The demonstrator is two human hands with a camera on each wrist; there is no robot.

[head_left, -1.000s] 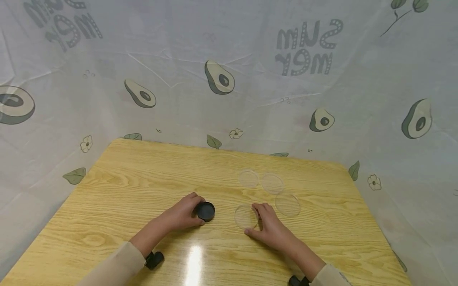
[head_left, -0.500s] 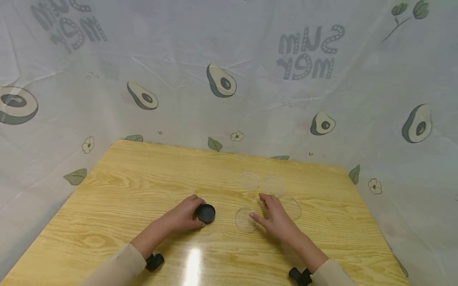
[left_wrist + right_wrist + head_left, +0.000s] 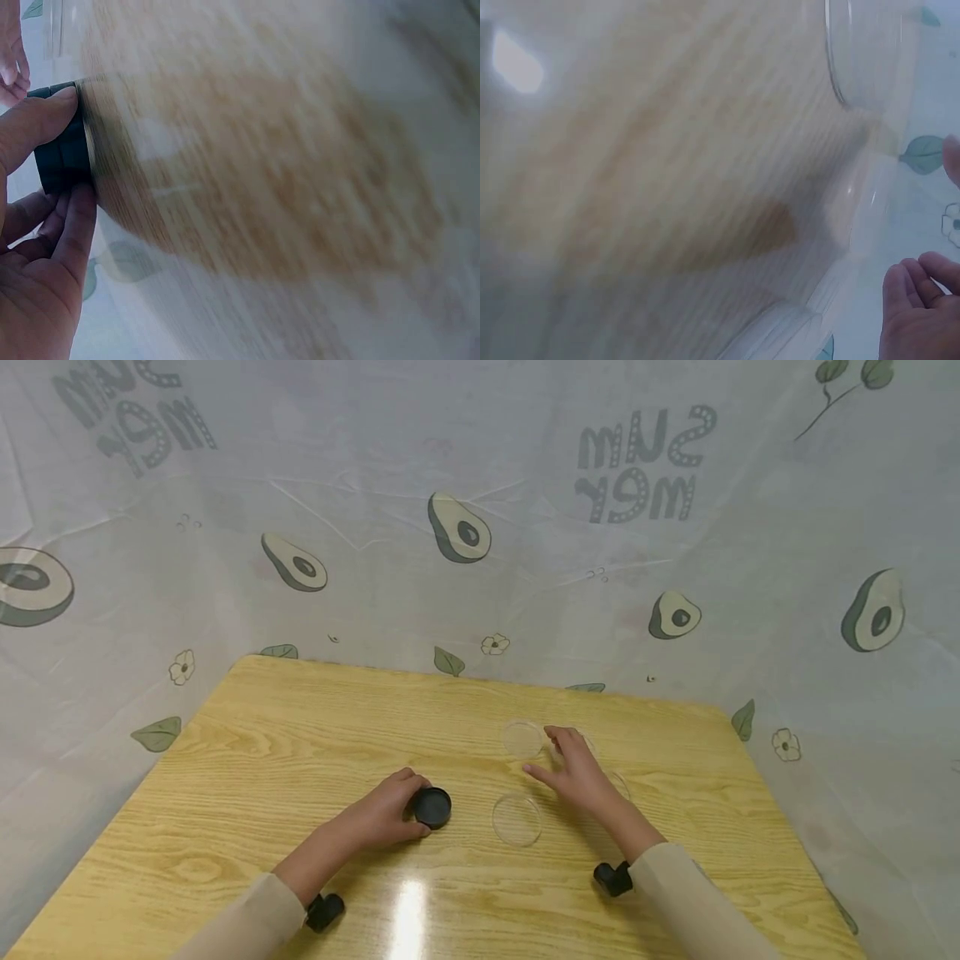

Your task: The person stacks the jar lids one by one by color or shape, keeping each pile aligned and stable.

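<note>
My left hand (image 3: 390,810) grips a short, round black piece, like a jar lid (image 3: 432,808), between thumb and fingers, low over the table. In the left wrist view a seam runs round the side of the black lid (image 3: 66,142). Right of it stands a clear round container (image 3: 517,820), untouched. My right hand (image 3: 581,772) reaches toward the far containers, thumb and fingers apart with nothing between them. It partly hides two clear containers, one with its rim (image 3: 589,742) showing behind the fingers, another with its edge (image 3: 621,785) beside the wrist.
Another clear round container (image 3: 522,739) stands just left of my right fingertips. The wooden table (image 3: 300,718) ends at a pale patterned cloth (image 3: 360,585) behind. Clear curved walls of a container (image 3: 862,52) appear in the right wrist view. Light glares near the front.
My right hand has let go of the nearest clear container and moved away toward the far ones. That container stays in place. My left hand keeps hold of the black lid, unmoved.
</note>
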